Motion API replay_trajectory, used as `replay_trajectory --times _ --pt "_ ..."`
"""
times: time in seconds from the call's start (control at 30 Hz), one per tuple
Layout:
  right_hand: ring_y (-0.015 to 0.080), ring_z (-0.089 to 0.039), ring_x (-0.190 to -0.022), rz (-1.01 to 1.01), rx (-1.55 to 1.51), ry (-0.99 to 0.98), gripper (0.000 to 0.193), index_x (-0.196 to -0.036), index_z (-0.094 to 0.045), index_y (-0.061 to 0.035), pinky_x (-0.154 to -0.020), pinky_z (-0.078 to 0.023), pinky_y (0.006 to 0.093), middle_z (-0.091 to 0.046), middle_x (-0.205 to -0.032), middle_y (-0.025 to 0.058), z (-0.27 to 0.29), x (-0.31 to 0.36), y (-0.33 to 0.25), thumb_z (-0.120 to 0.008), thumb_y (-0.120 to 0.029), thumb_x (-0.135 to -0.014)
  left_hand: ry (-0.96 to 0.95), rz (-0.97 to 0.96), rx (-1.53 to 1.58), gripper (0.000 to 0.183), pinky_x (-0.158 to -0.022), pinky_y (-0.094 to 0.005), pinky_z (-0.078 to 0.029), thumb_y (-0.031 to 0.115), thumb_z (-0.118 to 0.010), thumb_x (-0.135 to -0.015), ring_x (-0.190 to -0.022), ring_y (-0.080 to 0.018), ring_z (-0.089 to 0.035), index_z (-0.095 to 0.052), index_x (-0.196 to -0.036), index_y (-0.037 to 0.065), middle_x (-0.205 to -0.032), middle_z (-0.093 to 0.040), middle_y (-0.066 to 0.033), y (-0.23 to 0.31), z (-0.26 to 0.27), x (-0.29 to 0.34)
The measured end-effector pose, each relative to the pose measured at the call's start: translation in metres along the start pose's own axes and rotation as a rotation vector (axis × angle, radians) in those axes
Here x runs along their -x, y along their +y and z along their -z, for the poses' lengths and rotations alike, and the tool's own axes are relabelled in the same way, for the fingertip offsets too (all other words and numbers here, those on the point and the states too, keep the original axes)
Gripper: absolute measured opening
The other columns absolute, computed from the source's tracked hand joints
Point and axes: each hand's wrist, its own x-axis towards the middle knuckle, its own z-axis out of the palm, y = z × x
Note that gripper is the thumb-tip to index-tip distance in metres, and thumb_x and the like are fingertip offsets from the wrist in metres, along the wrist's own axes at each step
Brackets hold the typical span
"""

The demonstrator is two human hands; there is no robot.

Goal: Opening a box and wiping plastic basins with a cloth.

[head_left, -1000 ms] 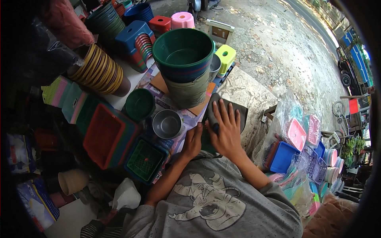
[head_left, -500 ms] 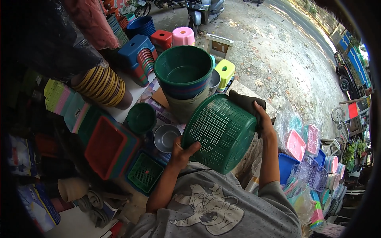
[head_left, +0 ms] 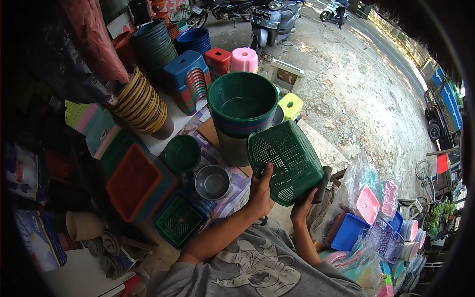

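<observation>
Farther beyond the fingers, more of the parked scooter (head_left: 274,27) shows than half a second ago, and a person (head_left: 341,11) with another scooter has come into view by the road. Nearer, the green basket (head_left: 289,163), pierced with small holes, has been turned in the air. Left fingers (head_left: 267,171) grip its near left side, thumb flat against the holes, the others mostly hidden. Right fingers (head_left: 310,195) have moved down to its lower right edge beside the dark cloth (head_left: 323,185); their tips are covered, so I cannot tell how tightly they close.

Ahead and left of the fingers stretches a white tabletop (head_left: 173,112), with a printed sheet (head_left: 237,190) nearer. Bright, worn ground (head_left: 356,116) lies past it.

Just beyond the basket, a big green tub (head_left: 242,101) tops a nested stack, its inside floor visible. Left of the left fingers sit a grey bowl (head_left: 213,183), a small green tub (head_left: 182,153) and, closer to the person, a green mesh tray (head_left: 180,220) holding something small and red. Right of the right fingers lies a blue tray (head_left: 350,232).
</observation>
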Motion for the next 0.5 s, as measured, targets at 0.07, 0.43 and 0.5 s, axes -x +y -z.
replay_trajectory --times 0.07,0.43,0.5 --pt "0.0327 -0.019 -0.154 0.319 0.310 0.017 0.070 -0.159 -0.031 -0.0066 -0.124 -0.015 0.0458 -0.026 -0.167 0.0115 -0.022 0.016 -0.002 -0.034 -0.054 -0.108 -0.009 -0.016 -0.034 0.041 -0.099 -0.0323 -0.050 0.032 -0.066 -0.102 -0.114 -0.0138 -0.060 -0.053 -0.130 0.006 -0.125 -0.061 -0.0044 -0.015 0.002 -0.006" --pt "0.0504 -0.025 -0.149 0.861 1.217 -0.178 0.045 -0.140 -0.063 -0.0139 -0.120 -0.024 0.0571 -0.039 -0.160 0.0182 -0.047 0.017 -0.087 -0.058 -0.025 -0.096 -0.268 -0.234 -0.859 0.030 -0.086 -0.0281 -0.050 0.021 -0.053 -0.108 -0.102 -0.0110 -0.062 -0.059 -0.128 -0.001 -0.114 -0.067 -0.0073 -0.033 0.024 0.011" --pt "0.0443 -0.031 -0.148 0.658 0.996 -0.209 0.044 -0.140 -0.063 -0.0108 -0.119 -0.027 0.0499 -0.040 -0.159 0.0190 -0.053 0.004 -0.108 -0.055 -0.024 -0.099 -0.321 -0.333 -0.912 0.029 -0.085 -0.0300 -0.052 0.021 -0.063 -0.103 -0.099 -0.0132 -0.065 -0.063 -0.122 -0.001 -0.108 -0.071 -0.0092 -0.031 0.024 0.022"
